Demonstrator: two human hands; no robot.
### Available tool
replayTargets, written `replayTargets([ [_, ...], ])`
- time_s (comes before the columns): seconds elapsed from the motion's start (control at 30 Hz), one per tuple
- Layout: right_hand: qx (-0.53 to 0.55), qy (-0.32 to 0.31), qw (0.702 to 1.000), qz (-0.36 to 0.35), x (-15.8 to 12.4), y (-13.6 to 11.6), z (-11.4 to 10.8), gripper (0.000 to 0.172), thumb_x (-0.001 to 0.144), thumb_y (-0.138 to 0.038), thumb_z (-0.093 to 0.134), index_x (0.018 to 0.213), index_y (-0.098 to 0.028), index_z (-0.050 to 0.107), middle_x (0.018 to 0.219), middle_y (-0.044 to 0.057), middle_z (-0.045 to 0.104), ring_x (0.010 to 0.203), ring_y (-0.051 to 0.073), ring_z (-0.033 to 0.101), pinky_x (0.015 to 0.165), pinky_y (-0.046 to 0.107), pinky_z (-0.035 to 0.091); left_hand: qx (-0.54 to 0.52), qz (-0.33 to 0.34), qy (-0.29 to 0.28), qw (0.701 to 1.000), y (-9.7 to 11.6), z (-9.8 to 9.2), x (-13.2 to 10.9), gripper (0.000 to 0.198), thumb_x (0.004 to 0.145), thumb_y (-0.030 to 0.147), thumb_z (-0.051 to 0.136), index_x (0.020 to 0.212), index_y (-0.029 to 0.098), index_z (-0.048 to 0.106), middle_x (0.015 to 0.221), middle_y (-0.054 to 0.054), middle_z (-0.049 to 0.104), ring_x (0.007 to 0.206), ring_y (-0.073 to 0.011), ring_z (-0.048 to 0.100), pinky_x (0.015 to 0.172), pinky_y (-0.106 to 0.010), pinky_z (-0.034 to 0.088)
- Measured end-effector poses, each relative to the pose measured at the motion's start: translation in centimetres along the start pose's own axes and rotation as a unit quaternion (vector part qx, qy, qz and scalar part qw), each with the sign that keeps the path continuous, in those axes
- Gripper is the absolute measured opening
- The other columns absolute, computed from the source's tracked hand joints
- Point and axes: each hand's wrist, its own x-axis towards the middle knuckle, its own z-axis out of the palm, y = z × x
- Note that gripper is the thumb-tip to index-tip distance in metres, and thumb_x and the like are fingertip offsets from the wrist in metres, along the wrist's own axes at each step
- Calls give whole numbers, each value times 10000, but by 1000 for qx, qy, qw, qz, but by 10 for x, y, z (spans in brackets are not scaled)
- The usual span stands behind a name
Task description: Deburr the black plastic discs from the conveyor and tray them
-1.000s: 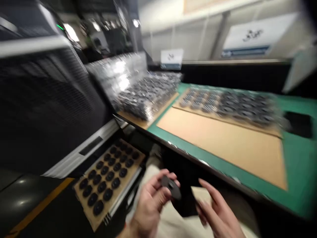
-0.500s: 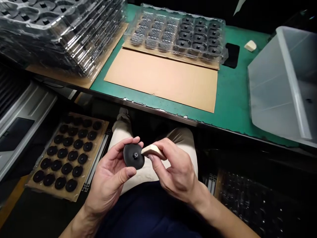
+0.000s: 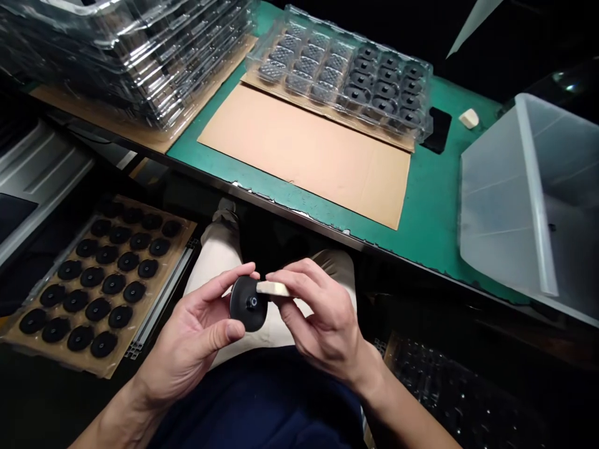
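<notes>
My left hand (image 3: 201, 318) holds a round black disc (image 3: 244, 310) by its rim, thumb at the lower edge and fingers behind. A small raised hub stands at the disc's centre and faces me. Pinched in my right hand (image 3: 322, 312) is a cream-coloured block (image 3: 272, 288), which looks like a piece of sponge or eraser. Its tip meets the upper right part of the disc's face, just above the hub. Both hands are above my lap, in front of the table edge.
A clear tray (image 3: 327, 68) partly filled with black parts lies on cardboard (image 3: 304, 156). Stacked trays (image 3: 154, 68) stand left, a translucent bin (image 3: 496, 199) right. Another cream block (image 3: 468, 118) lies near the bin. Low at left is a tray of black discs (image 3: 100, 274).
The block's tip has shifted from the disc's right rim to the face above the hub, and the block lies flatter. The disc has turned slightly. The whole view has shifted and tilted a little.
</notes>
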Motion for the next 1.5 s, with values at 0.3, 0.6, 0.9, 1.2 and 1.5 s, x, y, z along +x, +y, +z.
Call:
replayTargets([
  [0.3,-11,-45,997,58,1,-13,-3,128,1023,-163,541,1011,-177,668,841,21,550,726,159,497,675,309,398,-50,8,5,999,-2,2,5,474,893,267,782,1357,327,701,1199,-42,770,1152,-175,678,986,-194,519],
  [0.6,-33,-50,998,33,6,-18,-1,129,1025,-140,548,1032,-181,670,907,36,611,788,169,551,718,315,434,-82,-19,-3,996,-4,-3,3,381,946,346,719,1325,311,726,1245,-52,770,1219,-192,670,1028,-208,498],
  [0.9,35,-95,987,121,2,-27,12,198,1037,-251,548,862,-182,610,765,4,517,667,153,478,598,308,366,-114,2,53,992,-6,-2,2,384,950,367,716,1327,292,723,1246,-84,773,1192,-227,703,1015,-265,532],
  [1.2,-75,-6,996,39,3,-22,17,123,1027,-175,554,1048,-167,675,845,29,565,741,173,501,682,331,388,-95,7,67,993,-6,-2,1,373,912,344,767,1278,275,754,1281,-65,758,1213,-212,679,1015,-240,534],
  [1.5,-80,8,997,-7,6,-18,15,181,1026,-134,553,1151,-175,678,972,63,633,829,190,557,747,342,440,-58,7,30,998,-5,-5,-1,360,930,360,742,1279,270,757,1213,-69,778,1206,-217,680,1010,-236,532],
])
